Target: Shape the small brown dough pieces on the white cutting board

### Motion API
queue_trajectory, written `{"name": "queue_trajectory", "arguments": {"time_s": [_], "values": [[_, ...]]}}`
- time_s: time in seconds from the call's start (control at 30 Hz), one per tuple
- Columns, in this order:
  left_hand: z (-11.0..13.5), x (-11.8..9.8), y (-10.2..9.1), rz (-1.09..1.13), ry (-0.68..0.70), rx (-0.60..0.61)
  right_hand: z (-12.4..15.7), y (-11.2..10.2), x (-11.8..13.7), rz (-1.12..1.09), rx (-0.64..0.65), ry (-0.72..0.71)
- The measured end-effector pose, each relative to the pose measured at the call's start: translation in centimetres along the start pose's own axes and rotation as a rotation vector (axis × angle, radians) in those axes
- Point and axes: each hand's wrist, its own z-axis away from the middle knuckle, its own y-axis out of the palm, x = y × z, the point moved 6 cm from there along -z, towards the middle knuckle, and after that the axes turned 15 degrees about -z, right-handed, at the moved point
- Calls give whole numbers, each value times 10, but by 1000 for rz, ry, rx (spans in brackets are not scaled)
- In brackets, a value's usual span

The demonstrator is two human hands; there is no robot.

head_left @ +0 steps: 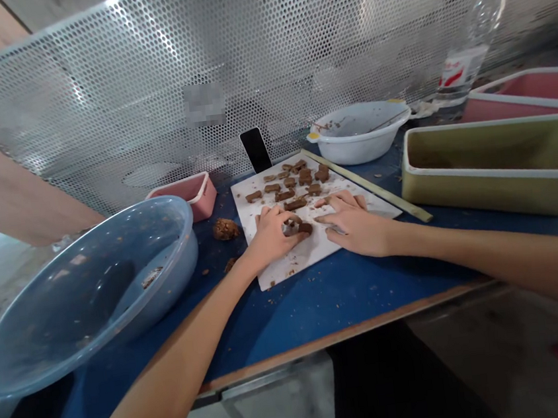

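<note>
on the near half of the white board [278,272], a brown piece [304,228] sat pinched in the left grip [272,231]; the right grip [353,226], loosely spread and unladen, was over the board's right side.

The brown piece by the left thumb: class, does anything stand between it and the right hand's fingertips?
Nothing visible does. Only a bare strip of the white board lies between the brown piece and the right hand.
</note>
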Motion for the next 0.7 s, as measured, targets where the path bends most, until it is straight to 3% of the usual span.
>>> {"name": "queue_trajectory", "arguments": {"time_s": [0.3,0.7], "values": [[-1,-3,4,10,15,-28,2,10,9,-62,144,-4],[-5,-5,3,22,-35,5,4,15,11,-19,140,-52]]}}
